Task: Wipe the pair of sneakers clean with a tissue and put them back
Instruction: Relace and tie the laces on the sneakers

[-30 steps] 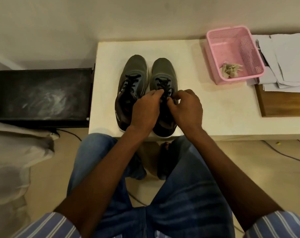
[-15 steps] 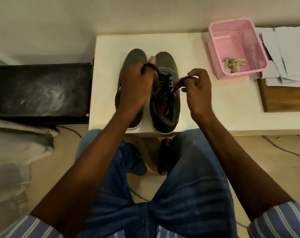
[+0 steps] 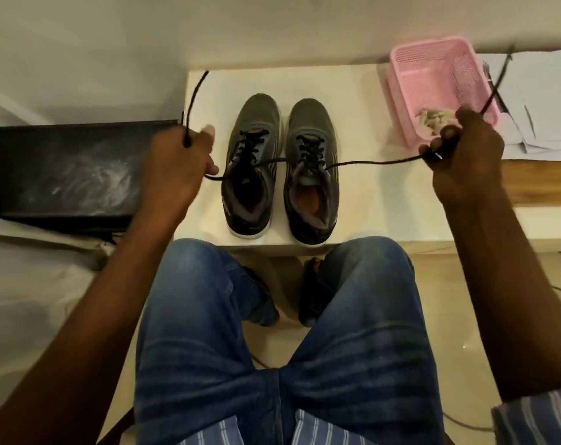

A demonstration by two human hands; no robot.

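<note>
Writing: I can read no brand, label or lettering on anything here.
Sneakers: the left sneaker (image 3: 252, 175) and right sneaker (image 3: 311, 175) stand side by side, just apart, at the near edge of the white table (image 3: 362, 200), toes towards the far edge, heels at the near edge above my knees.
Sneaker material: grey knit-looking uppers with paler stripes on the sides, dark padded collars, pale soles; the right one shows an orange-brown insole.
Laces: black, thin and cord-like; a lace (image 3: 369, 162) from the right sneaker is stretched out to both sides, one end crossing the left sneaker.
Left hand: my left hand (image 3: 179, 165) is over the table's left edge, fingers curled round one lace end, which loops up out of my fist.
Right hand: my right hand (image 3: 465, 155) is near the table's far right, fingers curled and pinching the other lace end, whose tail sticks up past my knuckles.
Basket: a pink plastic mesh basket (image 3: 407, 78) sits at the far right of the table, holding a crumpled pale tissue (image 3: 431, 118).
Papers: white sheets (image 3: 542, 101) lie right of the basket on a wooden board (image 3: 539, 181).
Box: a black scuffed box (image 3: 64, 171) sits left of the table.
Clothes: blue denim, striped shirt.
</note>
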